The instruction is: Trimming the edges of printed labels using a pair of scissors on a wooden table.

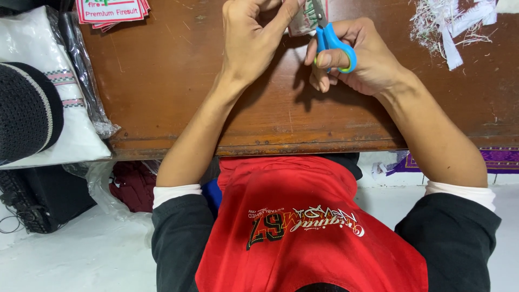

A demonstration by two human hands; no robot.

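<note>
Over worn brown wood, right hand (pixel 362 57) clamps blue-handled scissors (pixel 331 40); left hand (pixel 254 38) pinches a woven label (pixel 303 21).

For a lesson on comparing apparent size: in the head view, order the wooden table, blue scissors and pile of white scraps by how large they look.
1. Wooden table
2. Pile of white scraps, partly cut off by the frame
3. Blue scissors, partly hidden by the right hand

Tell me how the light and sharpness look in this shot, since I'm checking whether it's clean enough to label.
Head view: even overhead light; the left hand and the right hand, with its grip on the blue scissors, cast soft shadows on the wooden table; glare on the plastic bag; hands sharp, no visible motion blur; table edge bows, showing wide-angle distortion.
</note>
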